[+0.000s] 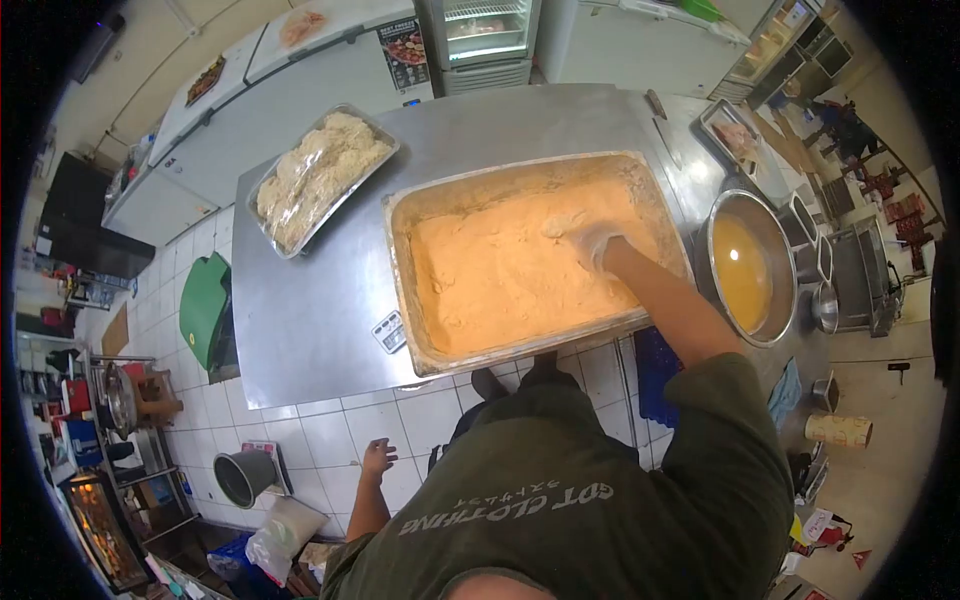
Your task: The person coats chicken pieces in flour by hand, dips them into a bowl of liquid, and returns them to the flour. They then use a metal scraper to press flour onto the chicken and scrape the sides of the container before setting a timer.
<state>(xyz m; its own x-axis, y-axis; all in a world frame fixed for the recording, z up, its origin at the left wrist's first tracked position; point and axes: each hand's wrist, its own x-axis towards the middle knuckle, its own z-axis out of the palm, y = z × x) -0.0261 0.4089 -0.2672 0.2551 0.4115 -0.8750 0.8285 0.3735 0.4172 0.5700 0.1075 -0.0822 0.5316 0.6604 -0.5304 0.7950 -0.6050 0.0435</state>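
A large rectangular tray (402,300) full of orange powder (500,270) lies on the steel table (300,345). My right hand (598,245) is in the powder at the tray's right half, blurred, its fingers smeared by motion and partly hidden. A powder-coated lump (556,229) sits just left of it. My left hand (379,457) hangs below the table's front edge, away from the tray, with its fingers apart and nothing in it. To the right of the tray is a steel bowl (783,285) of yellow liquid (738,270).
A plastic-covered tray of pale breaded pieces (320,175) stands at the table's back left. A small scale-like device (390,332) lies near the front edge. At the back right are a knife (656,104) and a smaller tray (735,135). A grey bucket (245,478) stands on the floor.
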